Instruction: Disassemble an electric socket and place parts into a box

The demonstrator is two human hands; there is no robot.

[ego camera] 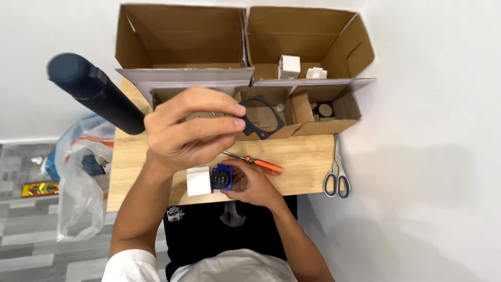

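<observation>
Black gasket frame (263, 119), thin and roughly square with a round opening, is hanging in the air above the small cardboard boxes (292, 112) at the back of the counter (302, 156). Left hand (190, 130) is pinching its left edge, fingers (224, 124) closed on it, thumb on top. Right hand (253, 183) is resting lower down near the counter's front edge, fingers wrapped around a blue socket insert (221, 177). White cube-like housing (199, 181) is sitting just beside the insert, to its left. Orange-handled screwdriver (258, 163) is lying just behind the right hand. Scissors (337, 175) are lying off the counter's right end. Two large open cartons (245, 39) are standing behind everything.
</observation>
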